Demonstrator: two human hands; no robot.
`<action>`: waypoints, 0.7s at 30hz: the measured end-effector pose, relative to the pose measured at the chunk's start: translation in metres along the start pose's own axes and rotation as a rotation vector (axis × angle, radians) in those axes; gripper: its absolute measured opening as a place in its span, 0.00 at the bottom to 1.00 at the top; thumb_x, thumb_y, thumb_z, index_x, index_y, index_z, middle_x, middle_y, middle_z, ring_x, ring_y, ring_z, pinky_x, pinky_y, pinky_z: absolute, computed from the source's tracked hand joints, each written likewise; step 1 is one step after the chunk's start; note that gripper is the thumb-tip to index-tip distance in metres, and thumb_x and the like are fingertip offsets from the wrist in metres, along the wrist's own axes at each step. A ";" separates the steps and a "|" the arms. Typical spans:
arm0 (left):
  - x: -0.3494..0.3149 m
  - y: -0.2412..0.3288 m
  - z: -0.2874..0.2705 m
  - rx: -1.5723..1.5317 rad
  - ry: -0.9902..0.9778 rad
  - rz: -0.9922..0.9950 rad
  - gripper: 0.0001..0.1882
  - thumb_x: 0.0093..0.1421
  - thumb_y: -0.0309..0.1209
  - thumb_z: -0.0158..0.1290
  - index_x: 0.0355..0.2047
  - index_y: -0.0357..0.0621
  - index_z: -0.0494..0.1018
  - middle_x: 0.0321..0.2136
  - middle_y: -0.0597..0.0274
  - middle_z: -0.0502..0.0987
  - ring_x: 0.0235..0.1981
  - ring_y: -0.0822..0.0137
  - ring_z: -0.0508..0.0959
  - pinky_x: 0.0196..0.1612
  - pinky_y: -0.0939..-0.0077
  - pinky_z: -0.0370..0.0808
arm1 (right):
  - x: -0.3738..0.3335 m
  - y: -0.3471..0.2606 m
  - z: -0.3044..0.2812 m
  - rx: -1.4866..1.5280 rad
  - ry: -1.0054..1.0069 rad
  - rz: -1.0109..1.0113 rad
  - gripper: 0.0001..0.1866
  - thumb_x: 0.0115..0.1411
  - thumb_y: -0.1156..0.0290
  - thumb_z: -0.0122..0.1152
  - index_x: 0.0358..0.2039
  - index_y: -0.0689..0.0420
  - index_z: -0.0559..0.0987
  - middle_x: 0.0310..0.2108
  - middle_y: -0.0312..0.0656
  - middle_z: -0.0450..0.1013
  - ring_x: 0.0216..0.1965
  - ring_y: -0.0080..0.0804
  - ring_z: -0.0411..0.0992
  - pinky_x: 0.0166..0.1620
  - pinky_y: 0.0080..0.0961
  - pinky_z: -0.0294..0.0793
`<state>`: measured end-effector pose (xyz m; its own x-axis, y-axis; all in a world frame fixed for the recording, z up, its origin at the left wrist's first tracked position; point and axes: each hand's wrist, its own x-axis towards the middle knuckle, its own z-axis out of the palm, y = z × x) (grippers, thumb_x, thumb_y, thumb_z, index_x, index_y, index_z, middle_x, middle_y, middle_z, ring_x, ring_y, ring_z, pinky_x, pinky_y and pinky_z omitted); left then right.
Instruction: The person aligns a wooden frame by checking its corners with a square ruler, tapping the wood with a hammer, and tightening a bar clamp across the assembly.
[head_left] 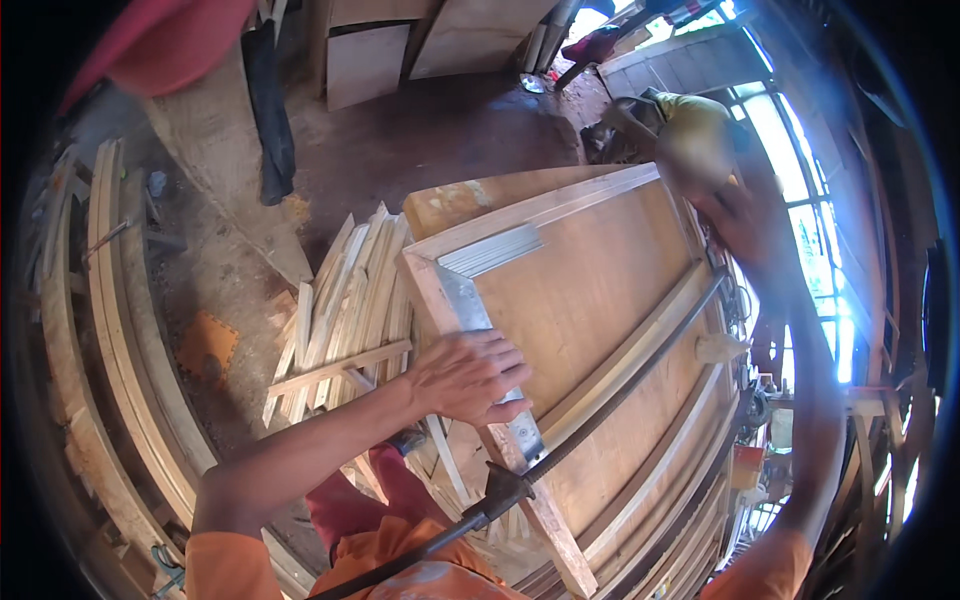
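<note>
My left hand point(470, 378) is closed over a flat grey metal square point(525, 435) lying along the near left rail of a wooden frame point(570, 565). The square's silver blade point(495, 250) runs along the adjoining rail from the corner. A plywood panel point(600, 270) lies under the frame. The long black bar clamp point(650, 350) crosses the frame, its head point(507, 488) just below my left hand. My right hand point(735, 218) is at the far right end of the frame, fingers curled. Blur and shadow hide what it grips.
Wooden strips point(350, 300) are heaped left of the frame, and long boards point(130, 330) lie farther left. Beyond my right hand is a blurred yellow shape point(695, 135). Flat panels point(365, 65) lean at the back. A red rounded thing point(180, 45) intrudes top left.
</note>
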<state>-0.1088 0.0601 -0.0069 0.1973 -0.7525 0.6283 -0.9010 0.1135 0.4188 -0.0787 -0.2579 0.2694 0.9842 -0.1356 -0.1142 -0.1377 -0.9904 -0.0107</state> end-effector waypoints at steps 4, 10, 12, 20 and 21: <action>0.001 -0.001 0.000 -0.028 -0.036 -0.031 0.18 0.63 0.48 0.58 0.28 0.46 0.75 0.27 0.62 0.77 0.33 0.61 0.80 0.38 0.67 0.79 | 0.095 0.039 0.000 -0.056 -0.056 -0.070 0.28 0.73 0.53 0.57 0.65 0.59 0.74 0.24 0.41 0.75 0.18 0.29 0.73 0.21 0.28 0.72; 0.005 -0.001 -0.004 -0.021 -0.131 -0.061 0.17 0.65 0.46 0.56 0.30 0.46 0.77 0.28 0.62 0.79 0.34 0.63 0.80 0.44 0.68 0.78 | 0.181 0.108 0.014 -0.092 0.020 0.174 0.22 0.69 0.64 0.56 0.62 0.55 0.78 0.26 0.47 0.79 0.18 0.36 0.78 0.18 0.34 0.78; 0.006 -0.001 -0.006 -0.019 -0.131 -0.049 0.17 0.65 0.46 0.56 0.30 0.46 0.77 0.28 0.62 0.79 0.34 0.63 0.80 0.44 0.68 0.78 | 0.202 0.129 0.025 -0.211 0.012 0.115 0.23 0.67 0.65 0.56 0.62 0.54 0.78 0.27 0.48 0.80 0.19 0.37 0.79 0.19 0.35 0.79; 0.003 -0.002 -0.001 -0.037 -0.178 -0.080 0.17 0.66 0.47 0.54 0.29 0.48 0.76 0.28 0.65 0.78 0.35 0.63 0.80 0.43 0.71 0.79 | 0.255 0.200 0.053 -0.595 -0.156 0.171 0.20 0.60 0.71 0.57 0.52 0.50 0.83 0.37 0.49 0.83 0.37 0.45 0.85 0.40 0.42 0.83; 0.003 -0.003 0.000 -0.018 -0.150 -0.079 0.17 0.66 0.48 0.54 0.28 0.48 0.76 0.28 0.65 0.78 0.35 0.63 0.80 0.43 0.71 0.79 | 0.265 0.207 0.057 -0.581 -0.159 0.149 0.20 0.60 0.71 0.57 0.52 0.50 0.83 0.37 0.49 0.83 0.37 0.45 0.85 0.40 0.42 0.83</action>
<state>-0.1057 0.0572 -0.0059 0.2061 -0.8478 0.4887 -0.8778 0.0606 0.4752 0.1469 -0.4977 0.1802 0.9243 -0.3121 -0.2196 -0.1451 -0.8196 0.5542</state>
